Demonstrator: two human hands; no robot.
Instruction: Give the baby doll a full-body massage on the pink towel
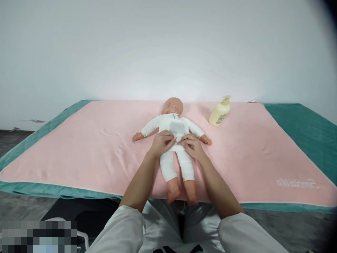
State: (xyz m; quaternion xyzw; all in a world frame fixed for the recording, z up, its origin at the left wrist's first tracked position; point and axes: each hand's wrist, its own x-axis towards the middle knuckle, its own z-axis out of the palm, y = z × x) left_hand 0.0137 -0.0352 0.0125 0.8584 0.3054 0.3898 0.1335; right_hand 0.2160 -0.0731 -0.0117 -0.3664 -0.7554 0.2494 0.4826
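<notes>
A doll [175, 147], its head smooth and rounded, its body white cloth with a rectangular panel, lies stretched out on a soft, creased pink blanket [110, 151]. The left hand [163, 142] and right hand [193, 144] touch its lower torso, fingers curled; whether they pinch cloth, I cannot tell. Beyond stands a glossy, rounded pump bottle [219, 113]; underneath spreads a green cover [302, 126].

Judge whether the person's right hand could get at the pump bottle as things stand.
Probably yes: the right hand is at the doll, and the pump bottle stands farther out on that side. Only the doll's outstretched arm lies low between them, which the hand could likely pass over.
</notes>
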